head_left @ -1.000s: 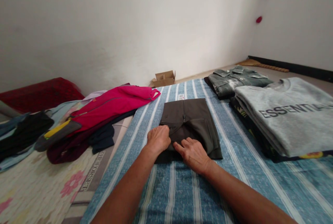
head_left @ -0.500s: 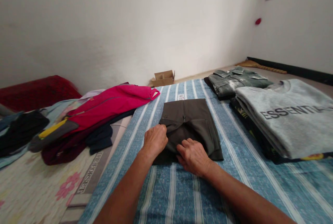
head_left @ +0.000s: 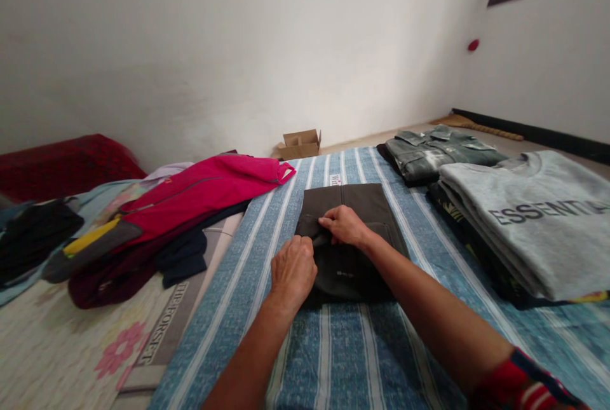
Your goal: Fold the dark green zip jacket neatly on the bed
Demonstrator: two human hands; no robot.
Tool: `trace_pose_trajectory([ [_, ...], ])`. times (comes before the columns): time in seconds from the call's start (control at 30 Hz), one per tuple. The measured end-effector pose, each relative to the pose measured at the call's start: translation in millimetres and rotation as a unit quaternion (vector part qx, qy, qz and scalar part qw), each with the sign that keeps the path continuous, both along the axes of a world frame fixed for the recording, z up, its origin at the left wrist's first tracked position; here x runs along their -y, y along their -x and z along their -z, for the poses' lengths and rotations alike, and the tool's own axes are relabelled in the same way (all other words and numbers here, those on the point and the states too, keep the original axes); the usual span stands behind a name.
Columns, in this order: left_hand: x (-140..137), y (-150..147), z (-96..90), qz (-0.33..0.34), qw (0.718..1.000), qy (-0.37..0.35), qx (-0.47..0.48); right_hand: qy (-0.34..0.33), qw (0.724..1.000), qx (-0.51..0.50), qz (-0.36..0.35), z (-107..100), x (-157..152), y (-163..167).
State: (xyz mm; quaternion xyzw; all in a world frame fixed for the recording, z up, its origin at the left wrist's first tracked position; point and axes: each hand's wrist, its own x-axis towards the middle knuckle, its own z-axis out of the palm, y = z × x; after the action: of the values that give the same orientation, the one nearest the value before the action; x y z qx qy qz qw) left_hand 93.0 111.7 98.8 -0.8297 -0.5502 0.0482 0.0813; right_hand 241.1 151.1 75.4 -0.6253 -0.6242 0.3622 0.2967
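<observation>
A dark grey-brown zip jacket (head_left: 352, 280), folded into a compact rectangle, lies on a blue striped bed sheet (head_left: 343, 359). At the jacket's left edge my left hand (head_left: 293, 270) is closed with its fingers curled on the cloth. My right hand (head_left: 345, 225) reaches across the jacket's middle and pinches fabric near the zip line, hiding part of it. Small pale lettering shows on the folded lower panel. The fingertips of my left hand are tucked out of sight.
To the left, a pink jacket (head_left: 204, 187) lies over other loose clothes. A folded grey sweatshirt (head_left: 538, 225) tops a pile at right, with a folded green denim garment (head_left: 441, 152) behind it. An open cardboard box (head_left: 300, 145) sits by the wall.
My right hand has moved up from the jacket's lower edge to its middle. The lower flap now lies folded up, showing lettering. My left hand stays at the left edge.
</observation>
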Motion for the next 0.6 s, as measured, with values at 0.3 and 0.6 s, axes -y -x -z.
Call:
trace_pose_trajectory([
  [0.3,10,0,4.3,0.026,0.999,-0.019,0.008,0.128,0.989,0.028,0.065,4,-21,-4],
  [0.6,15,-1,15.7,0.02,0.999,-0.036,-0.02,-0.002,0.979,0.176,0.099,-10,8,3],
])
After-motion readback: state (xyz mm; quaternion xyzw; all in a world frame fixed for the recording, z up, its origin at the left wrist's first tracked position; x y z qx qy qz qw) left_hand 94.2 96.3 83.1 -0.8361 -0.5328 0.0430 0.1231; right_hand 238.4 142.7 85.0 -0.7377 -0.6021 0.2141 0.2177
